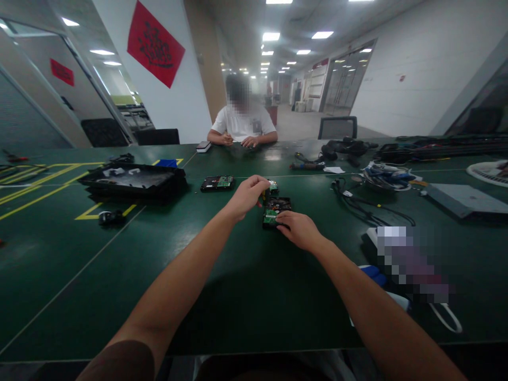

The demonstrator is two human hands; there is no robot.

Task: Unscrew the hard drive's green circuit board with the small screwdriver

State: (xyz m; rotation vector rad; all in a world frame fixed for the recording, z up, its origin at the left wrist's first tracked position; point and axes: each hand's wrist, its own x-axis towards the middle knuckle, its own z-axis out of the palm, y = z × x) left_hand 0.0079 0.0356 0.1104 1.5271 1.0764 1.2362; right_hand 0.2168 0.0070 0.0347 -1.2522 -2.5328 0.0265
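Note:
A black hard drive [277, 209] with a green circuit board lies on the dark green table [222, 275] in front of me. My right hand [298, 229] rests on its near edge, fingers curled and pressing on the board. My left hand [246, 195] hovers just left of the drive, fingers pinched round a small upright tool with a yellow part; its tip is hidden. A second green board [272, 186] sits just behind the drive. Another hard drive [217, 183] lies further left.
A black tray [133, 181] stands at the left over yellow floor-style markings. Cables, tools and a grey flat case [462, 199] crowd the right side. A person in a white shirt [243, 125] sits at the far edge, with a phone [203, 146] beside them.

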